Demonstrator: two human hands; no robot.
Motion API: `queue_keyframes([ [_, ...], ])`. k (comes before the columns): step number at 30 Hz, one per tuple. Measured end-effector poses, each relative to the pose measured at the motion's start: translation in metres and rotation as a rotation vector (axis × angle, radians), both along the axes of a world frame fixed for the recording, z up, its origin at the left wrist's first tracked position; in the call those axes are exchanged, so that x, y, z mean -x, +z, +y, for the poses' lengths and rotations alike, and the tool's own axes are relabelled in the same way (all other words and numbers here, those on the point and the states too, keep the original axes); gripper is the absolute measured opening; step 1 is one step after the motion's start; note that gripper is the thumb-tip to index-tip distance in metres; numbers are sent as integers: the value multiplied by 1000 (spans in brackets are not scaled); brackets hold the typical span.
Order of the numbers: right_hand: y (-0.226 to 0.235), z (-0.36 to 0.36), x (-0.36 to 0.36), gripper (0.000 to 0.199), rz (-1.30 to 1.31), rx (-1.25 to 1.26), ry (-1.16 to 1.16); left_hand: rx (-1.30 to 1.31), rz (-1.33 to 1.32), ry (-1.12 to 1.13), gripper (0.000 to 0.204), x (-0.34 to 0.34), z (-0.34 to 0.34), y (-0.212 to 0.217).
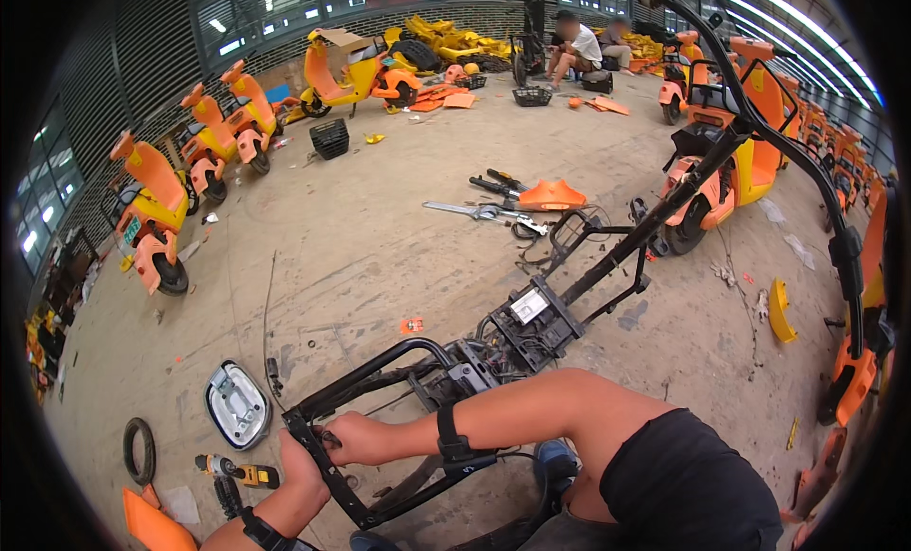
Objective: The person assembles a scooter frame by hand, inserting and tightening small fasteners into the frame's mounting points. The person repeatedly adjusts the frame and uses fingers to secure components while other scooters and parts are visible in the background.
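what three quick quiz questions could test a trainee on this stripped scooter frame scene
1. True or false: both hands grip the rear bar of the black scooter frame.
2. What lies on the floor nearest the left hand? A) cordless drill B) basket C) helmet
3. Fill in: a strap sits on the right ____.

Key:
1. True; the right hand is on it too.
2. A, the cordless drill.
3. Wrist; see the wrist strap.
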State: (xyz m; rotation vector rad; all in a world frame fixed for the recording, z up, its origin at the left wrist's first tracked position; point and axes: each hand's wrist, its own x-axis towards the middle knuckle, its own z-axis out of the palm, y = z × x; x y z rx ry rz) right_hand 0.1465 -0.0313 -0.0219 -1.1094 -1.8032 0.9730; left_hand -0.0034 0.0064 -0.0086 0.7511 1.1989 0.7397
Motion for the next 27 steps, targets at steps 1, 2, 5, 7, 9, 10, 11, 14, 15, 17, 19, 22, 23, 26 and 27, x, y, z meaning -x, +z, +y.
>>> queue_keyframes([
  [1, -2, 2, 0, 21, -24, -19, 26, -2, 8, 4, 56, -2, -2, 2],
  [2, -5, 2, 0, 22, -33, -66, 28, -7, -2, -11, 57, 1, 0, -2],
  [5, -5, 3, 3, 27, -100, -241, 52, -27, -23, 30, 58, 2, 2, -6],
  [7, -13, 4, -1, 30, -200, -375, 61, -18, 1, -13, 59, -1, -3, 2],
  [9, -19, 3, 0, 28, -190, -461, 31, -6, 16, -27, 59, -3, -4, 5],
  [10, -21, 3, 1, 27, -184, -505, 18, 2, 19, -21, 59, -4, -4, 5],
  [11, -23, 3, 0, 25, -166, -465, 11, 10, 22, -15, 59, -4, -3, 5],
  [14, -5, -2, 3, 17, -78, -311, 10, -46, 1, 0, 59, 13, 12, -16],
  [15, -1, -5, 1, 15, -32, -219, 1, -37, 14, -7, 58, 9, 8, -10],
  [17, 5, -8, 0, 14, 51, 14, -28, -14, 38, -23, 57, -1, -2, 7],
  [19, 11, -10, 1, 17, 129, 282, -54, -6, 20, 8, 57, -1, -2, 6],
  [22, 7, -3, 5, 23, 150, 366, -98, 10, 9, -17, 56, -2, -3, 8],
  [23, 5, -4, 4, 24, 180, 404, -103, 16, 7, -38, 56, -3, -4, 9],
  [26, 21, -5, 5, 25, 242, 503, -91, -13, 18, 33, 54, 1, -1, 3],
  [27, 23, -4, 5, 26, 244, 535, -93, -13, 17, 31, 54, 0, -2, 5],
])
